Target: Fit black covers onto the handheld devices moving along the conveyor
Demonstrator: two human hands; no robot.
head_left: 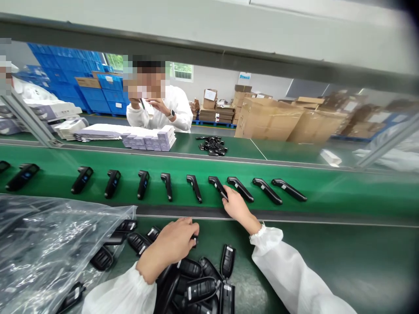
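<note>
My right hand reaches onto the green conveyor belt and touches the lower end of one black handheld device in a long row of such devices. My left hand is closed over a black device above a pile of black devices on the near table. Both arms wear white sleeves. What lies inside the left palm is mostly hidden.
A crumpled clear plastic bag covers more devices at the near left. Across the belt a person in white sits behind stacked small white boxes and a heap of black parts. Cardboard cartons and blue crates stand behind.
</note>
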